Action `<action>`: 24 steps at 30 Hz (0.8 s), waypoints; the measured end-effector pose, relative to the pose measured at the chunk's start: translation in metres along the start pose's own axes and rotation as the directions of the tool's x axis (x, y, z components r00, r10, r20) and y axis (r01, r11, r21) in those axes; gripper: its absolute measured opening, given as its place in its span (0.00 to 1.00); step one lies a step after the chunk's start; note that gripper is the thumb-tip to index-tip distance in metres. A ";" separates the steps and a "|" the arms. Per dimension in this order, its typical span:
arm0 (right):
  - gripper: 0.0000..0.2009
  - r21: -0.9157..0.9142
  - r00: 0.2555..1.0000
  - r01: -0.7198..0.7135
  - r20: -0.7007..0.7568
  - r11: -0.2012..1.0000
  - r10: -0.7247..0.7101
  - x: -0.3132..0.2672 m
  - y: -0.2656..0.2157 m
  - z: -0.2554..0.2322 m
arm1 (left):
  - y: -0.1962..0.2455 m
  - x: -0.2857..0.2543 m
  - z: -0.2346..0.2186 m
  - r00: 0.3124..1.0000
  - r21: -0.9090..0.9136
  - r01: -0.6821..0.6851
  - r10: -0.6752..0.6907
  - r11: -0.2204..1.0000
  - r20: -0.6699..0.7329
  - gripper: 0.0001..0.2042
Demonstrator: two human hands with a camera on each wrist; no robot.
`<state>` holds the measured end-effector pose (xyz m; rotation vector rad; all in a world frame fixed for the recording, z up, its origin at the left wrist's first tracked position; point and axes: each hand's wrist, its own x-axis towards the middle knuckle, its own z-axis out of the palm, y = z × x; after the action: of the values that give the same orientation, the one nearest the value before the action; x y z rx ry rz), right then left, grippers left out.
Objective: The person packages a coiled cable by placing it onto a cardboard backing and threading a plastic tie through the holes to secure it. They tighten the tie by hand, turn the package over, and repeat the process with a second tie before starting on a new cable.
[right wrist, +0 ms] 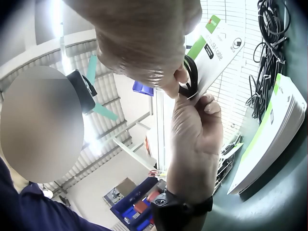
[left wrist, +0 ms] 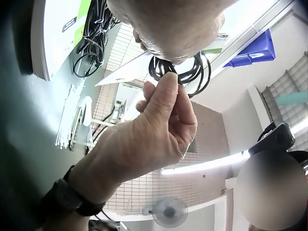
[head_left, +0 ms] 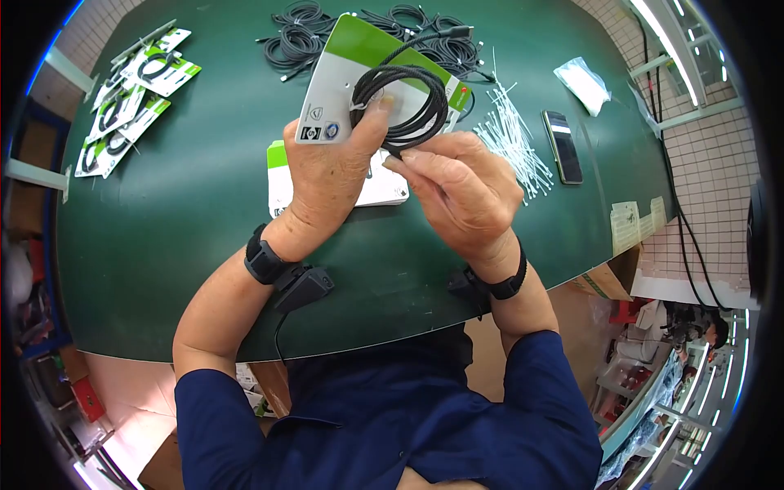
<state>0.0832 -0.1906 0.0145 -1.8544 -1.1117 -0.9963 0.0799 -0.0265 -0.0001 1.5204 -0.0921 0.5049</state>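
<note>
Raised over the green table, my left hand (head_left: 322, 175) holds a green-and-white packaging card (head_left: 327, 94). Its thumb presses a coiled black cable (head_left: 438, 102) against the card's face. One cable end with a connector (head_left: 459, 33) sticks out past the card's upper part. My right hand (head_left: 472, 186) pinches the lower edge of the coil between thumb and index finger. In the right wrist view, a thin white tie (right wrist: 192, 96) shows by the coil at the fingertips. Below the hands lies a stack of similar cards (head_left: 280, 184), partly covered by the left hand.
Several coiled black cables (head_left: 296, 45) lie at the table's far side. White cable ties (head_left: 514, 151) are spread on the right, beside a phone (head_left: 562, 147) and a clear plastic bag (head_left: 583, 84). Cards with cables attached (head_left: 122, 114) lie at the left.
</note>
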 end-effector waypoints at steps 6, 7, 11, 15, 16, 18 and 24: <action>0.14 0.049 0.976 -0.219 0.013 0.975 0.218 0.000 -0.002 -0.004 | 0.011 0.001 0.002 0.993 -0.143 0.117 -0.119 0.983 -0.004 0.10; 0.13 0.050 0.968 -0.250 0.030 0.967 0.248 -0.003 0.001 -0.003 | 0.011 0.002 0.002 0.985 -0.196 0.167 -0.170 0.966 0.001 0.10; 0.13 0.051 0.942 -0.331 0.066 0.942 0.328 -0.013 0.011 0.001 | 0.000 0.010 0.000 0.994 -0.226 0.091 -0.103 0.970 -0.044 0.11; 0.11 0.012 0.940 -0.341 0.031 0.940 0.341 -0.015 0.009 0.004 | -0.004 0.009 -0.004 0.996 -0.100 0.083 -0.085 0.991 -0.013 0.10; 0.11 -0.023 0.953 -0.303 -0.009 0.953 0.302 -0.013 0.007 0.004 | -0.005 0.009 -0.004 0.996 -0.099 0.088 -0.090 0.991 -0.012 0.10; 0.11 -0.057 0.963 -0.267 -0.047 0.962 0.265 -0.010 0.005 0.005 | -0.005 0.008 -0.002 0.996 -0.114 0.076 -0.079 0.991 -0.029 0.10; 0.14 -0.169 0.997 -0.024 0.063 0.985 0.035 -0.013 0.004 0.013 | -0.001 0.002 0.003 0.992 -0.183 0.124 -0.125 0.975 0.007 0.10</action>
<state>0.0853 -0.1855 -0.0034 -2.0451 -1.0634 -1.0461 0.0830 -0.0290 0.0003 1.3359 -0.0382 0.3892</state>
